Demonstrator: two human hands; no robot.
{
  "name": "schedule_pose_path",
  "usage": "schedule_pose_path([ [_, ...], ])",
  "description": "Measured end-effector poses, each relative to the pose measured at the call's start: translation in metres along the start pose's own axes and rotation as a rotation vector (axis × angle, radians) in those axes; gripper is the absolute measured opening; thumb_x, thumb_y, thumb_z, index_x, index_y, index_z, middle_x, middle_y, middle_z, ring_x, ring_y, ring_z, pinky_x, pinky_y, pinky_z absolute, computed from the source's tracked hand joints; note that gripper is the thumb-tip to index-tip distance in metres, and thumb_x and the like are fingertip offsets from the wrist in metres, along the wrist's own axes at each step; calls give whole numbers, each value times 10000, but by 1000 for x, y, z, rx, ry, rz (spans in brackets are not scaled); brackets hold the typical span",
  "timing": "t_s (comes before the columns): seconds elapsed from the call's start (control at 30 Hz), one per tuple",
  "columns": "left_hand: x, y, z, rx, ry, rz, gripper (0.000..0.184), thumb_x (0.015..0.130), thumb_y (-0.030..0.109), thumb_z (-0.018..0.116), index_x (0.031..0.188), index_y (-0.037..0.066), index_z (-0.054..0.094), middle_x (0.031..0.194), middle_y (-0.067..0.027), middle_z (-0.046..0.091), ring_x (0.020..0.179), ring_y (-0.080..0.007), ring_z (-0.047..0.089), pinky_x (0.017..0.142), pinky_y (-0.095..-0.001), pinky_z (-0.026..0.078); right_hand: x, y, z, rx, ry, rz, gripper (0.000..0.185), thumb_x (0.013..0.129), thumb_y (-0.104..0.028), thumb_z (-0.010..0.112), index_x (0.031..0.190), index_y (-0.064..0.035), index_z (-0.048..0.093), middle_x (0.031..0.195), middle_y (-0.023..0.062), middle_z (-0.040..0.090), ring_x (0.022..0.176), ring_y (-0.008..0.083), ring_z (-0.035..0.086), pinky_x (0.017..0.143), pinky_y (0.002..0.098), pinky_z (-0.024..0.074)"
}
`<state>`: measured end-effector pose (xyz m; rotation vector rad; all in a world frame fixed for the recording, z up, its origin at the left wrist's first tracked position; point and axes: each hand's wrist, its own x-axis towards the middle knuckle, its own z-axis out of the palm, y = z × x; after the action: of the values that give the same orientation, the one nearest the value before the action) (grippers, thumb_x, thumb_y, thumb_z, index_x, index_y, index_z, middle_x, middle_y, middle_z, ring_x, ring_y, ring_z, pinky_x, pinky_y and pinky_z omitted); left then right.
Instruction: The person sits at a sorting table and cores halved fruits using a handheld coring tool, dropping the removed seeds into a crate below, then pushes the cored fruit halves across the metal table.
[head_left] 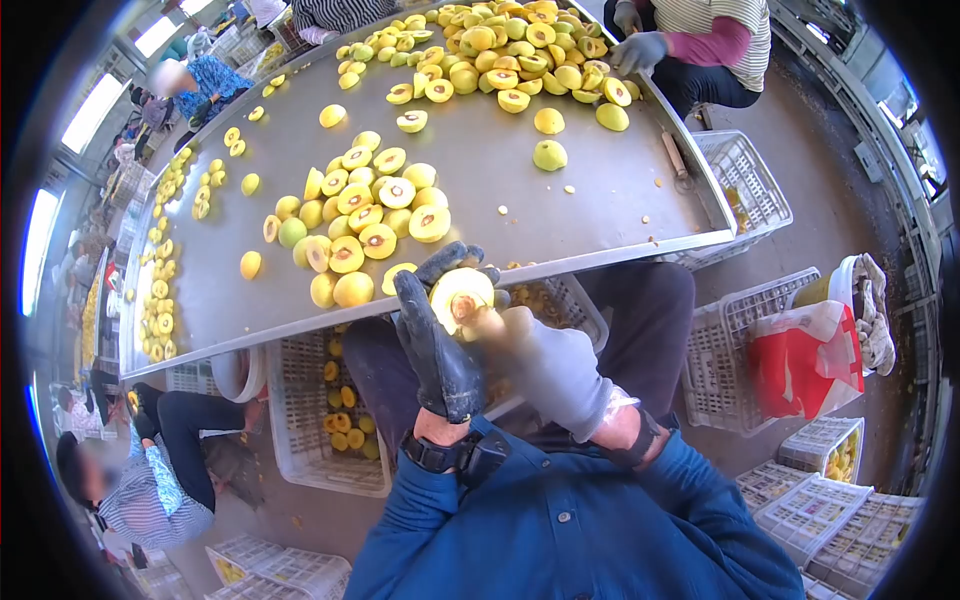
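Note:
My left hand (440,350), in a dark rubber glove, is closed around a halved yellow peach (462,298), its cut face turned up with the brown pit area in the middle. My right hand (545,365), in a pale grey glove, is closed just beside that cut face. A blurred brownish shape shows between its fingertips and the peach; I cannot make out what it is. Just beyond my hands, a cluster of peach halves (360,215) lies on the metal table (470,180), some cut side up, some skin side up.
A large peach pile (510,50) covers the far end. A tool with a wooden handle (673,155) lies near the right rim. Crates (285,420) with peach halves stand below the table; a red bag (800,360) is at right. Co-workers sit around, one gloved hand (640,52) at the pile.

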<state>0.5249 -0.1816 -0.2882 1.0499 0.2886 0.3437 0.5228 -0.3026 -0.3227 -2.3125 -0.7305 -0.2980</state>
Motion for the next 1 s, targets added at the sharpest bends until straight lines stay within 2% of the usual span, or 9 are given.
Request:
schedule_pose_path([
  [0.13, -2, 4, 0, -3, 55, -77, 634, 1063, 516, 293, 1213, -34, 570, 1026, -140, 666, 896, -239, 681, 790, -360, 589, 2, -4, -3, -53, -68, -46, 185, 876, -167, 668, 955, -96, 517, 659, 102, 600, 579, 321, 650, 476, 417, 496],
  [0.4, -6, 8, -13, 327, -49, 126, 556, 1072, 428, 319, 1097, -39, 619, 919, -126, 683, 805, -209, 685, 707, -318, 584, -5, 5, 8, 197, -218, 11, 205, 886, -169, 661, 992, -49, 533, 639, 123, 621, 584, 313, 663, 518, 397, 511],
  [0.5, -3, 9, -15, 378, -94, 167, 533, 1069, 398, 330, 1068, -43, 630, 904, -128, 684, 780, -204, 683, 686, -311, 582, -2, -2, -11, 698, -366, 210, 226, 914, -188, 656, 1025, -16, 560, 637, 131, 613, 568, 255, 652, 546, 363, 507],
  [0.6, 2, 12, -13, 280, -148, 166, 483, 1050, 344, 371, 1001, -50, 646, 868, -133, 682, 742, -209, 674, 681, -320, 575, 0, -7, -19, 1179, -629, 556, 255, 942, -219, 649, 1057, 0, 591, 646, 101, 614, 583, 182, 629, 558, 349, 495],
  [0.67, 7, 17, -18, 352, -329, 186, 491, 1049, 335, 358, 963, -49, 652, 859, -138, 686, 746, -219, 674, 706, -330, 569, -3, 3, -9, 889, -457, 247, 241, 951, -225, 637, 1052, -7, 606, 644, 62, 604, 576, 140, 601, 534, 323, 478],
  [0.77, 12, 26, -19, 597, -545, 370, 604, 1066, 392, 286, 895, -43, 670, 852, -160, 698, 771, -233, 675, 756, -340, 551, -9, 6, -6, 914, -405, 230, 228, 962, -234, 623, 1029, -16, 628, 640, 8, 581, 569, 97, 569, 520, 288, 465],
  [0.83, 10, 22, -20, 389, -539, 98, 654, 1068, 428, 264, 872, -43, 673, 844, -167, 699, 775, -232, 672, 761, -337, 546, -9, 8, -8, 1076, -549, 350, 226, 966, -239, 618, 1014, -18, 636, 644, -8, 580, 575, 88, 564, 529, 274, 471],
  [0.9, 10, 8, -19, 266, -479, 59, 647, 1059, 472, 288, 812, -18, 632, 784, -166, 666, 713, -248, 645, 708, -351, 538, -10, 18, -13, 1218, -795, 470, 229, 968, -242, 616, 1004, -17, 637, 657, -5, 594, 592, 91, 572, 550, 270, 485],
  [1.0, 10, -10, -18, 149, -474, 15, 593, 1053, 474, 322, 769, 10, 557, 705, -180, 600, 628, -301, 598, 627, -402, 519, -17, 28, -5, 1114, -670, 362, 258, 953, -255, 635, 992, 0, 636, 687, 6, 626, 656, 98, 617, 609, 280, 527],
])
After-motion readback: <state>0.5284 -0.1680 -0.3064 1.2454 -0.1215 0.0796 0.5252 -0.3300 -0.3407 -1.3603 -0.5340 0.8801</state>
